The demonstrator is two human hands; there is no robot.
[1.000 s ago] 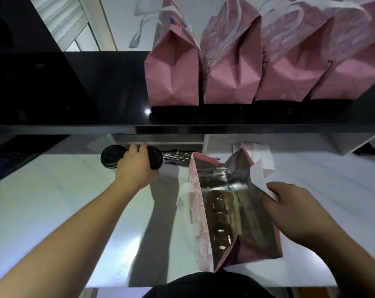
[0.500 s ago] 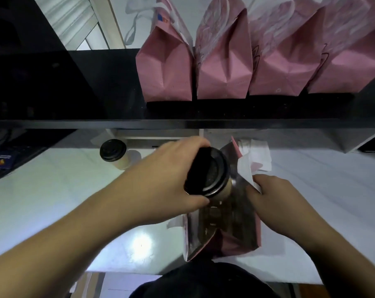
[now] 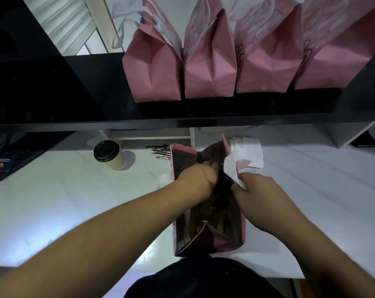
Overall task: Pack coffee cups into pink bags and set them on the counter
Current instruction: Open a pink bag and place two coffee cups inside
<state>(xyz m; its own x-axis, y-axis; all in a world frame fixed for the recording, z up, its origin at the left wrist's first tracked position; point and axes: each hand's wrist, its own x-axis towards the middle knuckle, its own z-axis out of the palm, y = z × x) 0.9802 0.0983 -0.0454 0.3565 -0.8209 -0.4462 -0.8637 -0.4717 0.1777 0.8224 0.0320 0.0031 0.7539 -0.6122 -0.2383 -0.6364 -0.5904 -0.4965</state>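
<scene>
White tabletop [image 3: 53,211] stretches under your arms, glossy and bright, and above it runs a long black counter shelf [image 3: 74,100] carrying four filled pink paper bags with folded tops [image 3: 210,67] in a row, each touching its neighbour, with white ribbon handles rising behind them. Directly before you stands the open pink paper bag with a dark foil-like lining [image 3: 231,233], upright on the white tabletop, its mouth spread wide toward you. Your left hand [image 3: 198,178] reaches down into that mouth at its far end; the fingers are buried inside the bag, so you cannot tell from here whether they are curled around a cup or let go, and the cup itself is not visible within the dark interior. Your right hand [image 3: 257,190] sits at the bag's right rim, its fingers clenched on the edge together with the white ribbon handle [image 3: 233,168], pulling that side open. To your left, well apart from the open bag, a cream paper coffee cup with a black plastic lid [image 3: 109,154] stands upright on the tabletop, just below the shelf's front edge. Between that cup and the bag lies a small bundle of shiny wrapped sticks [image 3: 160,152], near the bag's far left corner.
</scene>
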